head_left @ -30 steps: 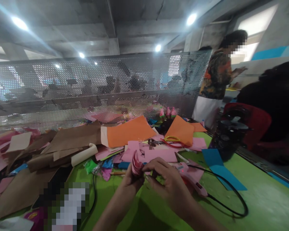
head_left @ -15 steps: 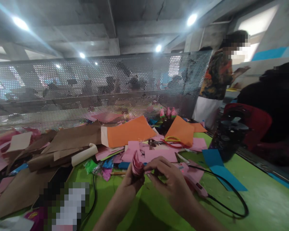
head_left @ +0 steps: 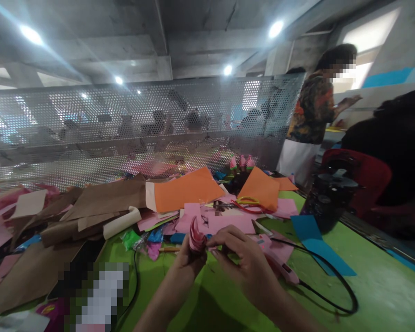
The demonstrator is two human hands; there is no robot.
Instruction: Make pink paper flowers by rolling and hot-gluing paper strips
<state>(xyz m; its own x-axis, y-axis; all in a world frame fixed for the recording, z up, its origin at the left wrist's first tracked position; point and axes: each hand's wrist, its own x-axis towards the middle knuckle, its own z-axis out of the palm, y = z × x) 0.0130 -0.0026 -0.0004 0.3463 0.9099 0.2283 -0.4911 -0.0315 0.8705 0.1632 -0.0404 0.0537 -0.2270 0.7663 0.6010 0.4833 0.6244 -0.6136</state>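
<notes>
A curled, layered pink paper flower (head_left: 195, 237) stands upright in the fingers of my left hand (head_left: 191, 263). My right hand (head_left: 238, 251) pinches at the flower's right edge with thumb and forefinger; whether a bit of paper is between these fingertips is too small to see. Just right of my right hand a pink glue gun (head_left: 280, 263) lies on the green table (head_left: 159, 290), its black cord looping to the right. Flat pink paper pieces (head_left: 228, 224) lie behind both hands.
Orange paper (head_left: 183, 191), brown paper (head_left: 107, 198) and scissors with red and yellow handles (head_left: 249, 203) lie at the back before a perforated metal screen (head_left: 141, 129). A blue paper strip (head_left: 321, 244) and black flask (head_left: 327, 198) are at right. Two people are beyond.
Both hands and the pink flower hold almost the same position. The view has shifted very slightly.
</notes>
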